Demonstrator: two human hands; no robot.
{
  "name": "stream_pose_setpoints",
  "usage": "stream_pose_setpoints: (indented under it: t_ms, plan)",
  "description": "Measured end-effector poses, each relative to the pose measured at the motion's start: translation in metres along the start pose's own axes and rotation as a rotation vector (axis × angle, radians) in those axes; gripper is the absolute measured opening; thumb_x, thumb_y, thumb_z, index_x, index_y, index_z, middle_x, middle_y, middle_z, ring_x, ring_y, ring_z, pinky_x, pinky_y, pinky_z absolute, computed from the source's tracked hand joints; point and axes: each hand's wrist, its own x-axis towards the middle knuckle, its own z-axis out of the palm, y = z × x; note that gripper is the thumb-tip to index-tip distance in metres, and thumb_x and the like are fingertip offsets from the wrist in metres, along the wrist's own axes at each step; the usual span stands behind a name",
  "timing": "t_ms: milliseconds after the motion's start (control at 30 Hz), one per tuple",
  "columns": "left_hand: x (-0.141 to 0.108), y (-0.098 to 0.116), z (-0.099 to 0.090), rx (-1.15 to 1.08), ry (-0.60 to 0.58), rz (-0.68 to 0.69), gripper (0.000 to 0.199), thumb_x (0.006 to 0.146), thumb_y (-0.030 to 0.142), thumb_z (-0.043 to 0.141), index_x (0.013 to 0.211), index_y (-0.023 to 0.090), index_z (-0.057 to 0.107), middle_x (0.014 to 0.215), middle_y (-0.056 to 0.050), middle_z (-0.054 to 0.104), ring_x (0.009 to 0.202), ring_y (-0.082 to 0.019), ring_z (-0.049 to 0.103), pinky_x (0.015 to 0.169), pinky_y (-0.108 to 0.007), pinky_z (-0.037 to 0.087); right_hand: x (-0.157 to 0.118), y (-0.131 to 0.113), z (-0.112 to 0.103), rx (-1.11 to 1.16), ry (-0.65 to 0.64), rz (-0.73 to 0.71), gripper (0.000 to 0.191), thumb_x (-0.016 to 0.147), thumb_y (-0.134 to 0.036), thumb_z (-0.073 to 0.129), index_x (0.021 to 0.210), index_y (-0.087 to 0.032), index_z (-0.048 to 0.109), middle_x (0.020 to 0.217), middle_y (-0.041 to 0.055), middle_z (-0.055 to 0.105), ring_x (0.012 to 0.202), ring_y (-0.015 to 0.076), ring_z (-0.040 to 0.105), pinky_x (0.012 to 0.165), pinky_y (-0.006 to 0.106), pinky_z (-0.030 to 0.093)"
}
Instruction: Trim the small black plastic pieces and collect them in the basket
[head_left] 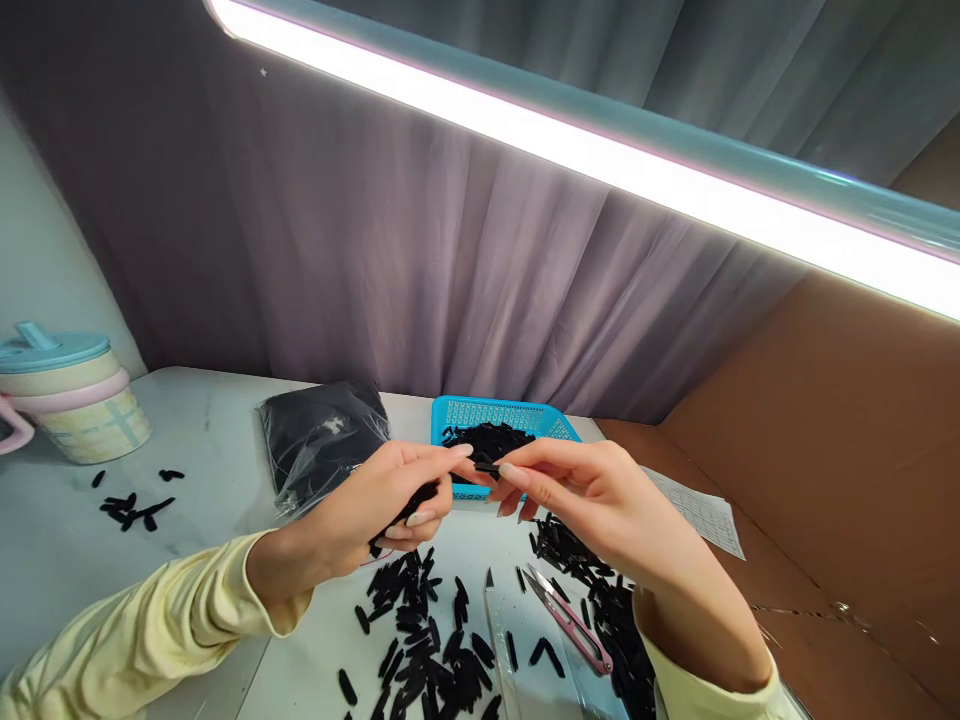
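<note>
My left hand [382,490] is closed, its lower fingers curled round a bunch of small black pieces [409,515]. Its thumb and index finger reach one end of a short, narrow black strip [487,468]. The other end sits in a pinch between the thumb and fingers of my right hand [592,490]. Both hands are raised above the table, just in front of a blue plastic basket [499,403] holding many similar black pieces. Below them lie loose black pieces [442,650], a slim pointed craft knife [493,615] and pink-handled thread snips [574,622] with parted blades.
Another black heap [615,630] lies beneath my right forearm. A black item in clear plastic [326,440] sits behind my left hand. At far left are a lidded cup [94,425] and a few black pieces [135,512]. A printed sheet [697,510] lies right; a bright tube lamp [570,150] crosses above.
</note>
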Motion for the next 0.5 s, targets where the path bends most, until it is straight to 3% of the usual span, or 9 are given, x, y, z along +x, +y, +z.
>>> stream_pose_setpoints:
  t_ms: [100, 200, 300, 400, 500]
  plan:
    - [0.006, -0.001, -0.004, -0.087, 0.021, -0.068, 0.030, 0.090, 0.037, 0.047, 0.091, 0.013, 0.065, 0.045, 0.009, 0.031, 0.035, -0.002, 0.016, 0.032, -0.015, 0.012, 0.013, 0.022, -0.007, 0.062, 0.004, 0.076, 0.023, 0.088, -0.031, 0.052, 0.076, -0.016, 0.064, 0.075, 0.0045, 0.070, 0.067, 0.0143, 0.066, 0.060, 0.022, 0.052]
    - [0.011, -0.002, -0.006, -0.180, 0.031, -0.166, 0.031, 0.091, 0.031, 0.043, 0.094, 0.012, 0.066, 0.049, 0.008, 0.033, 0.037, -0.003, 0.016, 0.031, -0.015, 0.010, 0.033, 0.057, -0.013, -0.133, 0.102, 0.200, 0.026, 0.089, -0.028, 0.047, 0.071, -0.015, 0.062, 0.072, 0.0057, 0.071, 0.065, 0.0163, 0.067, 0.059, 0.025, 0.053]
    - [0.012, -0.002, -0.006, -0.240, 0.012, -0.205, 0.030, 0.090, 0.029, 0.043, 0.092, 0.010, 0.066, 0.051, 0.008, 0.033, 0.037, -0.002, 0.015, 0.031, -0.016, 0.009, 0.046, 0.081, -0.014, -0.260, 0.221, 0.234, 0.023, 0.087, -0.019, 0.047, 0.070, -0.014, 0.063, 0.073, 0.0100, 0.071, 0.068, 0.0214, 0.067, 0.063, 0.032, 0.051]
    - [0.014, -0.005, -0.006, -0.244, -0.006, -0.215, 0.030, 0.090, 0.029, 0.041, 0.091, 0.011, 0.065, 0.051, 0.008, 0.035, 0.036, -0.002, 0.015, 0.031, -0.015, 0.010, 0.042, 0.071, -0.008, -0.318, 0.280, 0.189, 0.014, 0.084, -0.018, 0.053, 0.084, -0.017, 0.067, 0.088, 0.0086, 0.072, 0.085, 0.0234, 0.066, 0.075, 0.034, 0.048]
    - [0.017, -0.009, -0.006, -0.204, -0.025, -0.213, 0.035, 0.090, 0.033, 0.037, 0.079, 0.011, 0.062, 0.050, 0.005, 0.043, 0.034, -0.002, 0.018, 0.032, -0.015, 0.012, 0.025, 0.037, 0.006, -0.279, 0.201, 0.018, 0.010, 0.084, -0.021, 0.059, 0.084, -0.021, 0.069, 0.088, 0.0016, 0.072, 0.082, 0.0176, 0.065, 0.072, 0.027, 0.048]
